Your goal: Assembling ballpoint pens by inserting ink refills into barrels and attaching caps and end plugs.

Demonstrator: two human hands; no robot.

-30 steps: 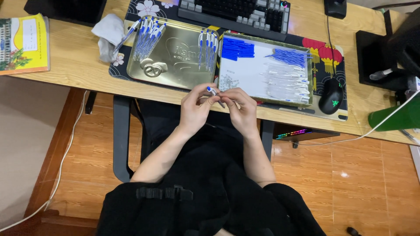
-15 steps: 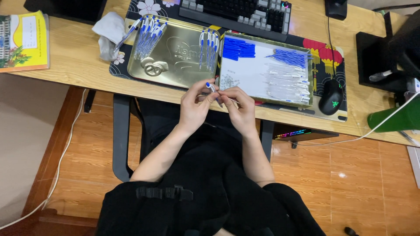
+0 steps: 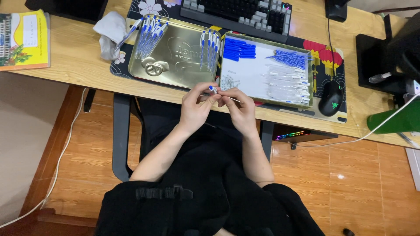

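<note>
So from my feed, both hands are up at the desk edge, pinched together on one pen. My left hand (image 3: 195, 109) has its fingers closed narrow around the blue-capped end of the pen (image 3: 214, 90), thumb and forefinger tight on it. My right hand (image 3: 239, 109) is also curled in, fingertips pinching the thin pale bit that pokes out to the right of them; can't tell if that's the refill or the barrel, it's too small.

Counting stuff: two tin trays just beyond the fingers. The gold tray (image 3: 175, 59), up and left of the fingers, has two bunches of finished blue-and-white pens, too overlapped to count. The white-lined tray (image 3: 249, 74), up and right, has four heaps: blue caps, blue refills, clear barrels and a little pile of tiny bits nearest my fingers.

Further out: one keyboard (image 3: 236, 13), one black mouse (image 3: 331, 98) well off to the right, one grey cloth (image 3: 109, 30), one yellow book (image 3: 24, 41) far left.
</note>
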